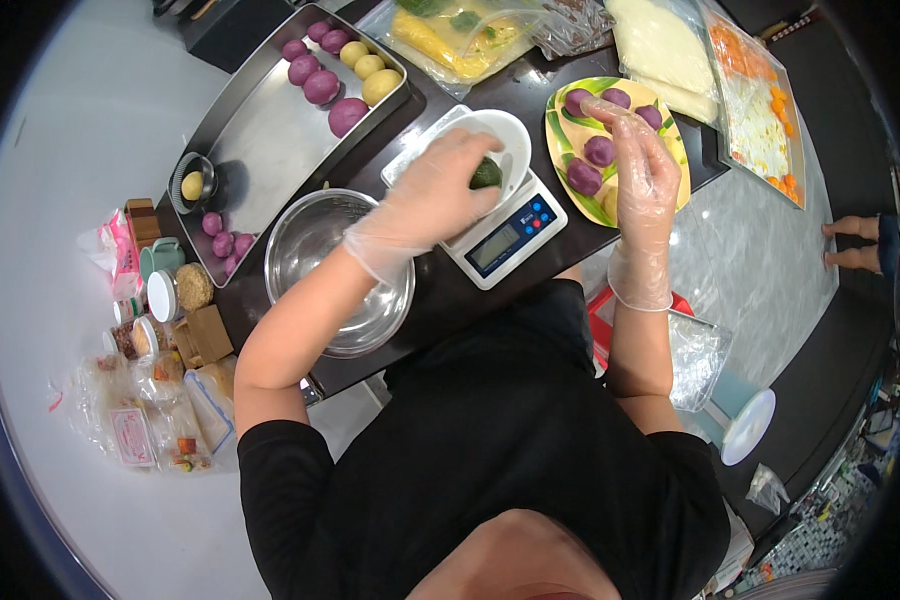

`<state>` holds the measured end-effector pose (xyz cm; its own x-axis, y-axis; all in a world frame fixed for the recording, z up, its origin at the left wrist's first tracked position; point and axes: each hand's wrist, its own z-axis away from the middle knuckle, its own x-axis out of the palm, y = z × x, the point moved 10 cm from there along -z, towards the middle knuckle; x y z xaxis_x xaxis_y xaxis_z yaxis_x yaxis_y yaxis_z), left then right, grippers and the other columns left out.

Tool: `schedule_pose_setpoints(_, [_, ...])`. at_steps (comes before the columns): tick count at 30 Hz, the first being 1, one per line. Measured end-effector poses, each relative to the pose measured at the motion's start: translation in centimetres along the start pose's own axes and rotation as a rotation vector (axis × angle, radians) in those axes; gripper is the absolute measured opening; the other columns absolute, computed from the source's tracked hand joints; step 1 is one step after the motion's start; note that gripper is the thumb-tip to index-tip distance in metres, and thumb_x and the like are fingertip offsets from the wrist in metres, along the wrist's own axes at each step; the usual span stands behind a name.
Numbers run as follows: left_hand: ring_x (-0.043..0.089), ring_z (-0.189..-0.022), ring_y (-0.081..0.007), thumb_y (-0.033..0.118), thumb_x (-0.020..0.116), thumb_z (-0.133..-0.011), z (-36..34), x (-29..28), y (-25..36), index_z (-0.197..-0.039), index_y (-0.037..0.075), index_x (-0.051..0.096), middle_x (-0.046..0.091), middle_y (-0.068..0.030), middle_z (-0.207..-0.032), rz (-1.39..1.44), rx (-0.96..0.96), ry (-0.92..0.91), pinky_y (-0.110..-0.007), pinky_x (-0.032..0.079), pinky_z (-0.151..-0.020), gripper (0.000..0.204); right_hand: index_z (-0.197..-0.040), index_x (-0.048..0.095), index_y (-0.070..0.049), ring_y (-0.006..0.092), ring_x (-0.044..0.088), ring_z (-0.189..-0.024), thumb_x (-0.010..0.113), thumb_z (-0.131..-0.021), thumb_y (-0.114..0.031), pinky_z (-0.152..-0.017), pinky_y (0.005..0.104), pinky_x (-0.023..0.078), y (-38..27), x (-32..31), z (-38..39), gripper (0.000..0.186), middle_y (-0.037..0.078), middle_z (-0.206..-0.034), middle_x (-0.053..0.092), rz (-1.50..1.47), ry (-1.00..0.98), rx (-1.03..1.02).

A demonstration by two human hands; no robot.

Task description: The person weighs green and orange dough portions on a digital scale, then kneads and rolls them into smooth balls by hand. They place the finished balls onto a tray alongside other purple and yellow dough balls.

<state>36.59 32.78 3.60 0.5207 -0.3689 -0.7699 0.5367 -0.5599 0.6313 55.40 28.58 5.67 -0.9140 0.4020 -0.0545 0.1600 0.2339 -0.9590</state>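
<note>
Left hand [438, 190] grasps a dark green ball [487, 174] in the white bowl [515, 138] on the scale [510, 238]!
Right hand [645, 175] over the plate [562, 135], grip unclear; purple balls [599, 151] sit rounded there, green weighing apparently unfinished.

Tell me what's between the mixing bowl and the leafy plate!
A digital kitchen scale bearing a white bowl, plus the gloved left hand, in the head view.
</note>
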Motion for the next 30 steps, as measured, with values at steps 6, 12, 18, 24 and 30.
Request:
schedule_pose_setpoints(6, [0.058, -0.112, -0.0184, 0.025, 0.056, -0.099, 1.7, -5.8, -3.1, -0.126, 0.002, 0.059, 0.063, -0.0087, -0.121, 0.342, -0.298, 0.05, -0.033, 0.043, -0.1, 0.036, -0.106, 0.071, -0.002, 0.0206, 0.064, -0.104, 0.066, -0.091, -0.018, -0.093, 0.0314, 0.047, 0.2, 1.0, -0.1, 0.023, 0.011, -0.11, 0.071, 0.166, -0.102, 0.041])
schedule_pose_setpoints(12, [0.058, -0.111, -0.016, 0.029, 0.057, -0.098, 4.1, -9.1, -5.1, -0.125, 0.002, 0.061, 0.064, -0.0071, -0.12, 0.301, -0.416, 0.143, -0.031, 0.043, -0.097, 0.038, -0.108, 0.071, -0.005, 0.0313, 0.064, -0.105, 0.071, -0.084, -0.024, -0.092, 0.037, 0.05, -2.3, 5.8, -0.4, 0.031, 0.013, -0.109, 0.07, 0.41, -0.391, -0.156])
schedule_pose_setpoints(18, [0.064, -0.102, -0.029, 0.027, 0.062, -0.091, 4.1, -9.2, -4.5, -0.117, 0.005, 0.066, 0.067, -0.0161, -0.112, -0.168, -0.298, 0.244, -0.038, 0.05, -0.09, 0.035, -0.113, 0.068, -0.004, 0.0324, 0.063, -0.105, 0.071, -0.081, -0.026, -0.092, 0.0386, 0.049, -2.9, 8.7, 0.1, 0.038, 0.014, -0.11, 0.066, 0.503, -0.545, -0.258])
schedule_pose_setpoints(24, [0.06, -0.109, -0.035, 0.026, 0.063, -0.091, 3.3, -7.2, -4.5, -0.118, 0.007, 0.065, 0.065, -0.0164, -0.112, -0.37, -0.225, 0.148, -0.043, 0.047, -0.094, 0.034, -0.121, 0.063, -0.004, 0.0347, 0.061, -0.107, 0.072, -0.078, -0.024, -0.093, 0.0404, 0.049, -2.6, 10.2, 0.6, 0.048, 0.016, -0.115, 0.063, 0.571, -0.612, -0.276])
schedule_pose_setpoints(30, [0.061, -0.103, -0.0348, 0.026, 0.063, -0.089, 3.1, -5.7, -5.3, -0.115, 0.007, 0.066, 0.065, -0.0147, -0.103, -0.459, -0.216, 0.075, -0.045, 0.049, -0.089, 0.032, -0.121, 0.062, -0.004, 0.0359, 0.06, -0.11, 0.071, -0.076, -0.023, -0.094, 0.0415, 0.049, -2.3, 11.6, 0.8, 0.05, 0.016, -0.116, 0.062, 0.632, -0.697, -0.28])
